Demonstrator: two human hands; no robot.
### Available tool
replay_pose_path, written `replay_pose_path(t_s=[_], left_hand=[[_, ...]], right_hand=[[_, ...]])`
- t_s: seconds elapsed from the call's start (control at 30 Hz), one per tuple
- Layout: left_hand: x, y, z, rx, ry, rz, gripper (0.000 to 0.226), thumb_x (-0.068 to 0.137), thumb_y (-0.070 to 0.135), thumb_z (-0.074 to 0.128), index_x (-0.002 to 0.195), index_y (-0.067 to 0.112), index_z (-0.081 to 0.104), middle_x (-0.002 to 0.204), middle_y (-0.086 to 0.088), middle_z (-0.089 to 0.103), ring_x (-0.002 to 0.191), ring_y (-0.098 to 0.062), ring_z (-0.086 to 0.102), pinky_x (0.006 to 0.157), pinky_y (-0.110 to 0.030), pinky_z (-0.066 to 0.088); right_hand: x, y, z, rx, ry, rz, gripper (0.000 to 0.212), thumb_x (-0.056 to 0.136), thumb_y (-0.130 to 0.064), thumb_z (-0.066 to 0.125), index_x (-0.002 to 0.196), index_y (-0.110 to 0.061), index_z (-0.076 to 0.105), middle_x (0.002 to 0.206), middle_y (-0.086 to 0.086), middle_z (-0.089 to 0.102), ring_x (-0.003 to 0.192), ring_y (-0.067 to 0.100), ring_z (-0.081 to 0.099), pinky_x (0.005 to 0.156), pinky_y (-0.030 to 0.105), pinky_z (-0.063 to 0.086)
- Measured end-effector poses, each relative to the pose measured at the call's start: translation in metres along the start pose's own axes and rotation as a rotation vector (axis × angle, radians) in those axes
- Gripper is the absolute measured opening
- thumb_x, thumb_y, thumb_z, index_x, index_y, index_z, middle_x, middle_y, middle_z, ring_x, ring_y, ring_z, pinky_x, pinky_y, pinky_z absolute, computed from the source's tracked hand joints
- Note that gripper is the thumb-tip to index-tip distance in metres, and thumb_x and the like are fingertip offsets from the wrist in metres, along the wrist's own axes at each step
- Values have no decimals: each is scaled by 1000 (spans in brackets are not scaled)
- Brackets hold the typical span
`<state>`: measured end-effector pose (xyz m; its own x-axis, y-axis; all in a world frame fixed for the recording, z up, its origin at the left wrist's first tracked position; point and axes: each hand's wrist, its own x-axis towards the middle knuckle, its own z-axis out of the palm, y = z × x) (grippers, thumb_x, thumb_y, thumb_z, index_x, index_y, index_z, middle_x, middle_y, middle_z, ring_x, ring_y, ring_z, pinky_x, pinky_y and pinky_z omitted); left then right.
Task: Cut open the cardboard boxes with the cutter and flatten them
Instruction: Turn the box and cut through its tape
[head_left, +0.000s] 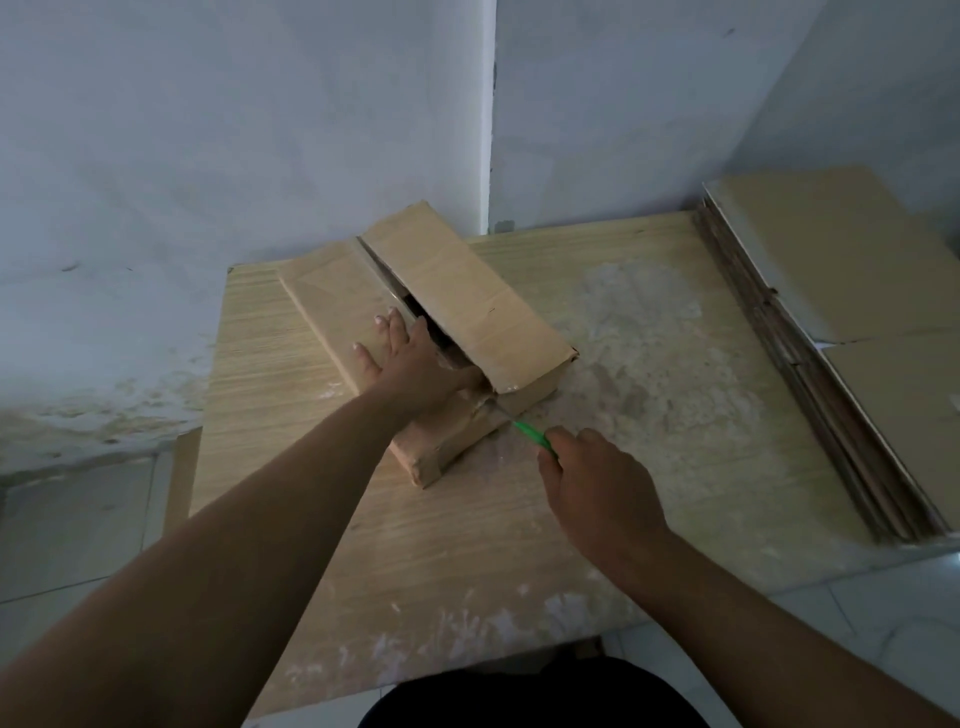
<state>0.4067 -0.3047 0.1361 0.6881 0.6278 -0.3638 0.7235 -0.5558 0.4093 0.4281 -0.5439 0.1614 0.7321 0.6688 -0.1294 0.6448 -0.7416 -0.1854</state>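
Two hands work on one cardboard box (470, 291), which lies near the far left corner of a pale wooden table (519, 551) with its long side angled away from the person. Its centre seam is parted: the right top flap tilts upward over a dark gap, while the left flap lies flat. The left hand (410, 364) rests palm down on the flat flap beside the gap, fingers straight and spread, gripping nothing. The right hand (597, 480) has its fingers curled tightly round the green cutter (530, 432), whose blade touches the box's near end at the seam. A stack of flattened cardboard (836, 270) lies along the table's right edge, well apart from the box.
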Motion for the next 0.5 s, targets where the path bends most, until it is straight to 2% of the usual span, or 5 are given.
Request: replay_pose_path(t_s=[0.1, 0.3, 0.4, 0.5], left_hand=[[0, 0, -1, -17, 11, 9, 119, 81, 72, 68, 165, 16, 4, 171, -11, -18, 156, -27, -23, 119, -60, -18], [-3, -3, -2, -15, 34, 33, 115, 82, 72, 66, 165, 16, 8, 172, -10, -14, 157, -27, -21, 120, -60, -17], [-3, -3, 0, -8, 30, 48, 106, 83, 70, 67, 162, 19, 17, 172, -11, -14, 157, -28, -22, 118, -62, -18], [-4, -2, 2, 15, 47, 61, 94, 84, 69, 65, 157, 21, 30, 172, -11, -12, 157, -27, -20, 117, -63, -19]], right_hand=[[5, -9, -4, 24, 25, 50, 29, 106, -40, 36, 114, -21, 57, 81, -4, 44, 64, 17, 46, 56, 31, 34], [29, 33, -18, 55, 137, 276, 28, 104, -37, 43, 89, -18, 56, 74, 1, 55, 59, 17, 49, 50, 29, 29], [26, 48, -22, 50, 127, 256, 29, 103, -39, 45, 82, -21, 52, 70, 0, 54, 58, 17, 51, 49, 29, 31], [15, 39, -19, 56, 86, 201, 29, 103, -41, 44, 83, -21, 54, 71, -2, 54, 60, 15, 52, 52, 30, 38]])
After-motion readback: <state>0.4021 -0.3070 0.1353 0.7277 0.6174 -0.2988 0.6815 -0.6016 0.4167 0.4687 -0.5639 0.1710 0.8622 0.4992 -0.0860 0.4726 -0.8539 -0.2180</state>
